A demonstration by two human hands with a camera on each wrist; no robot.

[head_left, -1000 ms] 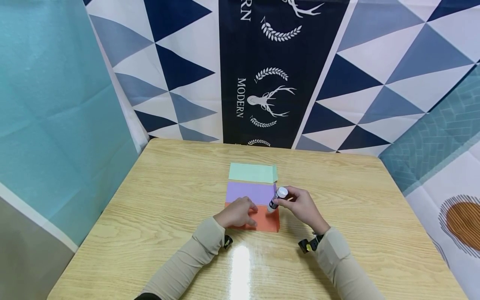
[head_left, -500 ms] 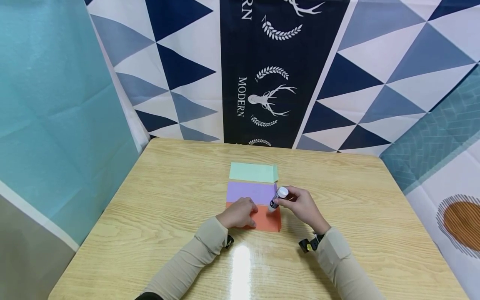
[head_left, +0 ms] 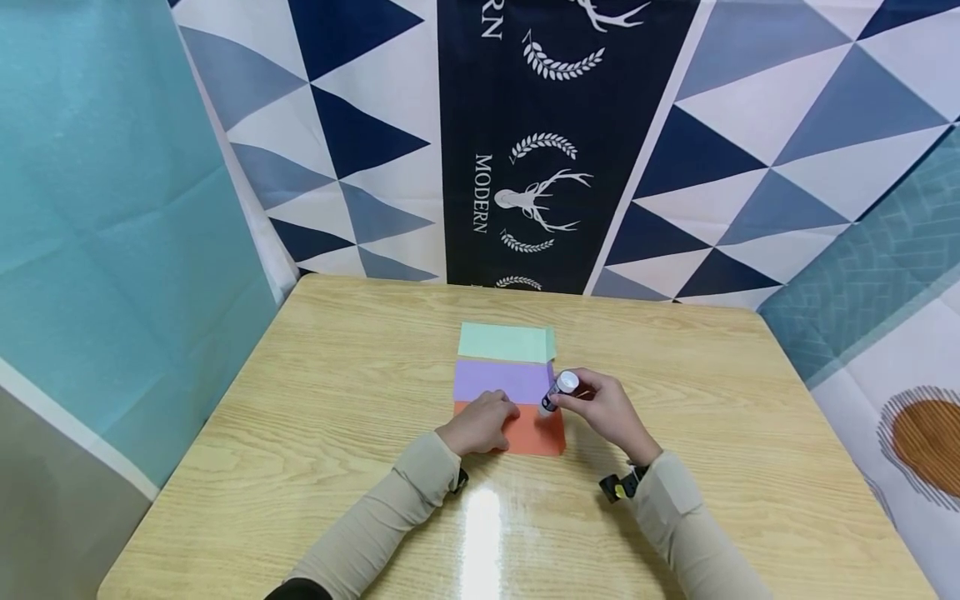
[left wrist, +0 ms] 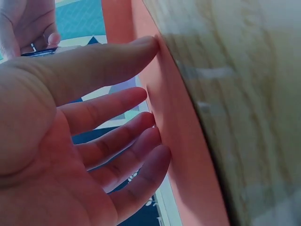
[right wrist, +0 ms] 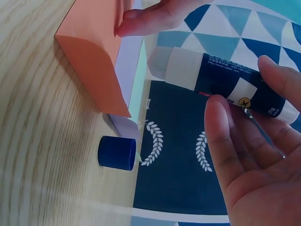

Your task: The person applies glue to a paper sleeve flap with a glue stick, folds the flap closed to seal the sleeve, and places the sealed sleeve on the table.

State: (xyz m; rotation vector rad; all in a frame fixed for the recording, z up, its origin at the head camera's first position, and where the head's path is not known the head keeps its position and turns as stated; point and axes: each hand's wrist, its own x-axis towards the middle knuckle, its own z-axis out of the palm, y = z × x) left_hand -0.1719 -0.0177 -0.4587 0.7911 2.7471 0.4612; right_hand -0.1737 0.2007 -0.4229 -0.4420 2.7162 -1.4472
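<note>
My right hand pinches an uncapped glue stick, its white base up and its translucent tip pointing down over the orange paper's right end. A thin shiny strip shows by those fingers; its kind is unclear. With spread fingers, my left hand rests on the orange paper and covers its left part. A bent flap stands at this paper's end in the right wrist view. Beyond it lie a purple paper and a mint green paper, both with bent right ends.
A blue cap stands on the wooden table near the papers' flaps; my right hand hides it in the head view. Patterned cloth hangs behind the table. A dark wrist device sits at my right wrist.
The orange paper and my left hand have shifted slightly right and away from me. The glue stick's tip has moved a little farther away, still in my right hand's pinch.
</note>
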